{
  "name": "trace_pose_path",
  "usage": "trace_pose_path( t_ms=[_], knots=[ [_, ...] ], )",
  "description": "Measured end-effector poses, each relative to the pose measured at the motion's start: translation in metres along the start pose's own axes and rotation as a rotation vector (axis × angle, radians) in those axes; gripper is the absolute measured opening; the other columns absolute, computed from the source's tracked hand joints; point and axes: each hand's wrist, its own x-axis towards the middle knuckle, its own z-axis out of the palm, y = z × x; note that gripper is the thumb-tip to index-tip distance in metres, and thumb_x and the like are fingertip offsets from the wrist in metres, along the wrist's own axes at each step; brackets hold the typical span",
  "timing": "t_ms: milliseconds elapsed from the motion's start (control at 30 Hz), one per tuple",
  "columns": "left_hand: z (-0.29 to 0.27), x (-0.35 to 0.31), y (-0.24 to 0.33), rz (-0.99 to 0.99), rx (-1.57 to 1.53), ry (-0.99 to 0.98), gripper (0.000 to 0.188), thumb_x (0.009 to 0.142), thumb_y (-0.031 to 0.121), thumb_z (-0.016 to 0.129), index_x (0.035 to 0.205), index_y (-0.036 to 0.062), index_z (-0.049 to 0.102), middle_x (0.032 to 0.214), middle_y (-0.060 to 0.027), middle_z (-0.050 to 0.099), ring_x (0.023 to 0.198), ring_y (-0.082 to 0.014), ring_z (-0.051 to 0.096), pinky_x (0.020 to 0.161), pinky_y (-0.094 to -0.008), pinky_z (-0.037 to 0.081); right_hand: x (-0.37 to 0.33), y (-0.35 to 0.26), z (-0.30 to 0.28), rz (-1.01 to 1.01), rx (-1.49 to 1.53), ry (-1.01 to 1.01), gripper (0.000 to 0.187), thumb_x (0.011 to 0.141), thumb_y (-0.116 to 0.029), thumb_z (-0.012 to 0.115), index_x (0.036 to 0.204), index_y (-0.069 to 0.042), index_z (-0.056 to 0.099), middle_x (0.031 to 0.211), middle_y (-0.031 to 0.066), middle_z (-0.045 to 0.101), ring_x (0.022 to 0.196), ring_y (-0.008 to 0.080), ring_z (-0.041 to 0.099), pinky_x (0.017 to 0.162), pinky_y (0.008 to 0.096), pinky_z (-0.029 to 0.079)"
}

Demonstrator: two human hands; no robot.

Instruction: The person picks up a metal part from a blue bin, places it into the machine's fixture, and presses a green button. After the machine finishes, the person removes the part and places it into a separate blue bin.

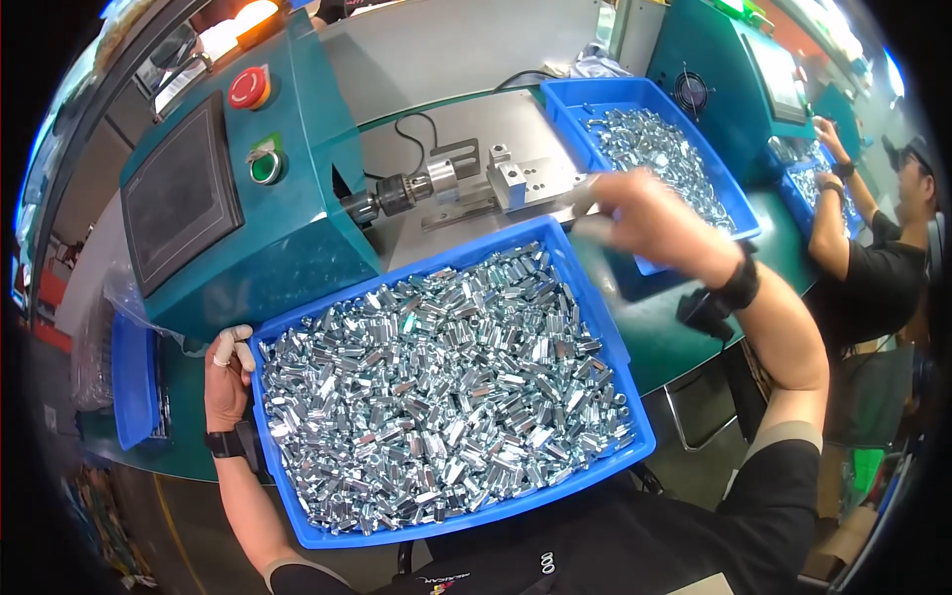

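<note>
Two hands at work — left hand (pixel 227 375) steadies the near bin (pixel 448 535) at its left edge; right hand (pixel 650 220), blurred, reaches the fixture (pixel 511 183) — grip unclear.

Workshop interior, seen from above. Long green workbench (pixel 684 332) ran across the room. Teal machine housing (pixel 297 169) with dark screen (pixel 178 203), red round button (pixel 248 87) and green button (pixel 265 167) stood on it. Second teal machine (pixel 739 79) stood further along. Grey metal plate (pixel 466 50) behind. Co-worker in black shirt (pixel 873 268) sat at right. Bright overhead light.
</note>
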Motion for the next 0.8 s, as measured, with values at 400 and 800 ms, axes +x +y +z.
trace_pose_path(
  t_ms=[400, 800],
  knots=[
    [0.004, 0.0, -0.002, 0.019, 0.0, 0.014, 0.039, 0.104, 0.037, 0.052, 0.109, 0.0003, 0.065, 0.065, -0.0012, 0.056, 0.051, -0.0066, 0.042, 0.049, -0.0203, 0.032, -0.003, -0.037, 0.032, -0.262, -0.226, -0.281, 0.018, 0.083, -0.007, 0.072, 0.1, -0.006, 0.072, 0.088, 0.0103, 0.065, 0.082, 0.0275, 0.067, 0.069, 0.0385, 0.054],
    [0.004, 0.002, -0.001, 0.032, 0.026, 0.03, 0.04, 0.104, 0.039, 0.051, 0.106, 0.0006, 0.064, 0.062, 0.0001, 0.053, 0.049, -0.0054, 0.04, 0.046, -0.0204, 0.03, 0.072, 0.005, 0.025, 0.235, 0.303, 0.277, 0.018, 0.087, -0.009, 0.075, 0.102, 0.0, 0.072, 0.075, 0.0009, 0.066, 0.069, 0.0054, 0.055, 0.064, 0.0239, 0.048]
  ],
)
